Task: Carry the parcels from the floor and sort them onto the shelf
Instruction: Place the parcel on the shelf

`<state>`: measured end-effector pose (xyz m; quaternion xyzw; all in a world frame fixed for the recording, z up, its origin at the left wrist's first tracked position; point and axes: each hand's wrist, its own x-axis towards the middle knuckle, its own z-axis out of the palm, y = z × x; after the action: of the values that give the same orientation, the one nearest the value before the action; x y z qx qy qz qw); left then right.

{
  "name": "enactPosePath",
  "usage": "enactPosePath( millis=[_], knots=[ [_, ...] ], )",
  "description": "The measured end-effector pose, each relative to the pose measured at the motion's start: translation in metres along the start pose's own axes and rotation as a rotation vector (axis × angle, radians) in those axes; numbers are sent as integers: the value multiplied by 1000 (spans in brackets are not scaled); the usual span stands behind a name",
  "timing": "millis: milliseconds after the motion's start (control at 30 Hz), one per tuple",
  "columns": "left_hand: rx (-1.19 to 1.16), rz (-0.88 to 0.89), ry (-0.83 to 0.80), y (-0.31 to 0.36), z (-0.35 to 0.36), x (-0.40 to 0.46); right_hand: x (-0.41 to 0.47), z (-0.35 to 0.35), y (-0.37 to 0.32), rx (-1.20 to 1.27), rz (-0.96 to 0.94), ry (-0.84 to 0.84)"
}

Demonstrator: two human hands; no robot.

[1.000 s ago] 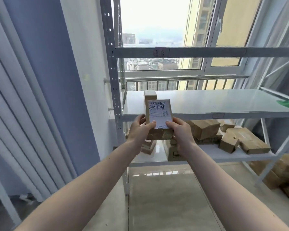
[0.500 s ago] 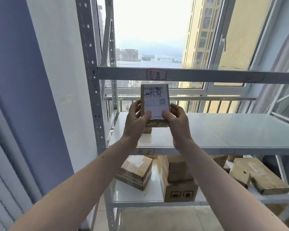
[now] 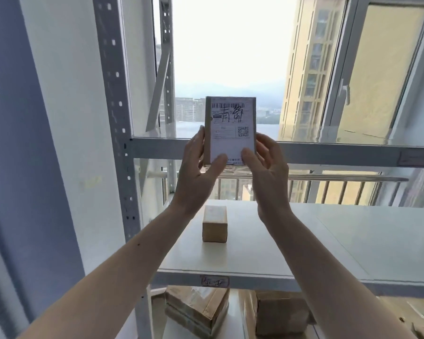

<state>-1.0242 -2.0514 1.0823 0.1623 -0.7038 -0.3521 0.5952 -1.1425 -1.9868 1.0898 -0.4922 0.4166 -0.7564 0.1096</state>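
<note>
A small cardboard parcel (image 3: 231, 130) is held upright between both hands in front of a metal shelf (image 3: 304, 243) by a high-rise window (image 3: 230, 57). The left hand (image 3: 196, 177) is clamped on the parcel's left edge and the right hand (image 3: 267, 172) on its right edge, with both thumbs pressed against the lower part of the white shipping label (image 3: 231, 133), on which a barcode, handwritten characters and a QR code are seen. The parcel is raised level with the upper shelf beam (image 3: 328, 152), which runs behind the hands. Below the wrists, a second small parcel (image 3: 215, 224) is seen standing alone on the white shelf board. A handwritten tag (image 3: 214, 281) is fixed to that board's front edge, under the forearms. Further below, on the next shelf level, larger cardboard boxes (image 3: 196, 311) are stacked
</note>
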Motion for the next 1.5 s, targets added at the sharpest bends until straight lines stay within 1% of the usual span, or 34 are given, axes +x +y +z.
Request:
enactPosePath(
  millis=[67,167,300,400,533,667,900,1067,1267,1400,1500],
  knots=[
    [9,-1,-19,0,-4,11,10,1,-6,-18,-36,-54],
    [43,24,-5,8,-8,28,25,3,-12,-75,-80,-152],
    [55,69,-33,14,-14,51,44,7,-15,-152,-111,-192],
    [76,61,-75,13,-19,68,57,7,-15,-212,-122,-179],
    [176,72,-130,9,-22,87,77,6,-8,-367,-137,-158],
    [244,18,-153,-1,-21,101,96,6,3,-548,-98,-129],
    [367,9,-163,-11,-16,120,114,7,9,-691,-24,-110],
    [432,-37,-200,-13,-19,127,117,9,9,-719,-3,-137],
    [450,-74,-248,-13,-21,130,117,2,6,-728,13,-225],
    [502,-67,-241,-11,-23,128,116,-6,-2,-727,8,-206],
    [541,-53,-206,-8,-22,127,120,-11,-1,-752,-20,-185]
  ],
)
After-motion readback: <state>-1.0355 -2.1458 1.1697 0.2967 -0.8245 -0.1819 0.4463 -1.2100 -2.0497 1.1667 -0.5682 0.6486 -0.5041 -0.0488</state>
